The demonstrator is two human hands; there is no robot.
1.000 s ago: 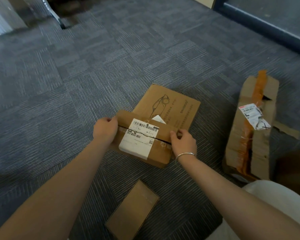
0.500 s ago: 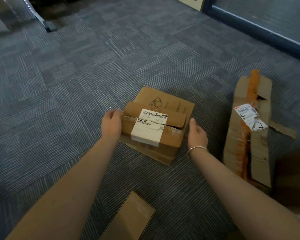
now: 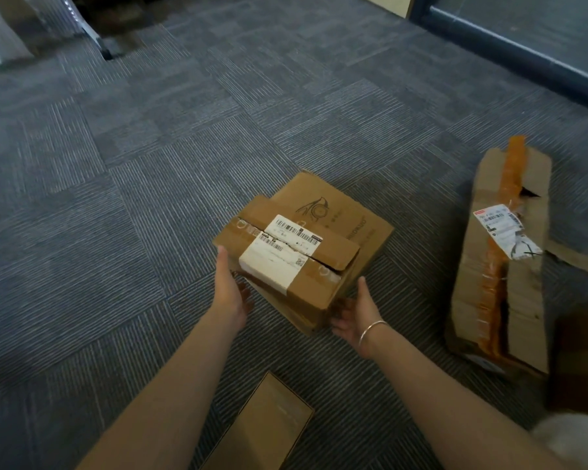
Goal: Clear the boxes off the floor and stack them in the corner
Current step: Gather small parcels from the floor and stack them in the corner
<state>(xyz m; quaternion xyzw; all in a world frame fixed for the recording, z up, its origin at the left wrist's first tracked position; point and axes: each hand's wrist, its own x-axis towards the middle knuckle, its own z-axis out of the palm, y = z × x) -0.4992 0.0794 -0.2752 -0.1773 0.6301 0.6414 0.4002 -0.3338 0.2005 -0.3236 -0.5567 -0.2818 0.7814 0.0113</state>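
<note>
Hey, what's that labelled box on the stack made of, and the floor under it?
The labelled box looks like matte brown corrugated cardboard: creased flaps, glossy clear tape, a white paper shipping label. The floor appears to be grey-blue carpet tiles, with ribbed pile alternating direction square by square.

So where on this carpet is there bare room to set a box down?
Widest free carpet lies left of and beyond the stacked boxes. A narrower strip separates them from the torn long box. It is crowded near the body, around the small flat box.
</note>
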